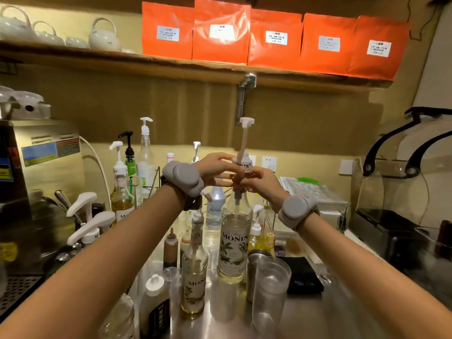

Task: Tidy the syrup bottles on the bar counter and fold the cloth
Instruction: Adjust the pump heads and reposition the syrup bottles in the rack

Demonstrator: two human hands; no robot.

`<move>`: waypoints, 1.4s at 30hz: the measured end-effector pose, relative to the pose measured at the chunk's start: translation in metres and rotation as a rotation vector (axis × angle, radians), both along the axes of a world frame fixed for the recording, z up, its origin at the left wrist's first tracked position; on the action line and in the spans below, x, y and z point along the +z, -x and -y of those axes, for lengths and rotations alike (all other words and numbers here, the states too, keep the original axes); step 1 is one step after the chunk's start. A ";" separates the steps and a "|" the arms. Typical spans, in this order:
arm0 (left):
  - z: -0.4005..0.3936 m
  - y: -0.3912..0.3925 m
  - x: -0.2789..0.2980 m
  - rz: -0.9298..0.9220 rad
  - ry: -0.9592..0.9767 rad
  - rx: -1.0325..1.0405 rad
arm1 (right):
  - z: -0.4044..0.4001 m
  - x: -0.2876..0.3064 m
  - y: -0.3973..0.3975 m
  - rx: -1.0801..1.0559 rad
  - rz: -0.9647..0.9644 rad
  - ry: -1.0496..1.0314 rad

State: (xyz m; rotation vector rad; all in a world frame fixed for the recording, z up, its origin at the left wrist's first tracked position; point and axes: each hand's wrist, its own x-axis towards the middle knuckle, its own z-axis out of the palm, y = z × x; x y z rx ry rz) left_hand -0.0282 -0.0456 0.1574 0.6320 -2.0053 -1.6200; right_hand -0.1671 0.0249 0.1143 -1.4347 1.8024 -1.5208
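A tall clear Monin syrup bottle stands upright on the steel counter. Its white pump is raised above the neck. My left hand grips the pump's collar from the left. My right hand pinches the bottle's neck and pump tube from the right. A second Monin bottle stands just left of it, nearer me. More pump bottles crowd the back left. No cloth is visible.
A clear plastic cup and a metal shaker stand right of the bottle, with a black scale behind. A brown squeeze bottle and a white-capped bottle sit left. An espresso machine fills the left, a glass display case the right.
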 end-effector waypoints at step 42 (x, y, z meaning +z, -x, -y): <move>0.230 0.082 -0.067 0.245 -0.150 -0.073 | 0.229 -0.077 0.078 -0.098 0.049 -0.066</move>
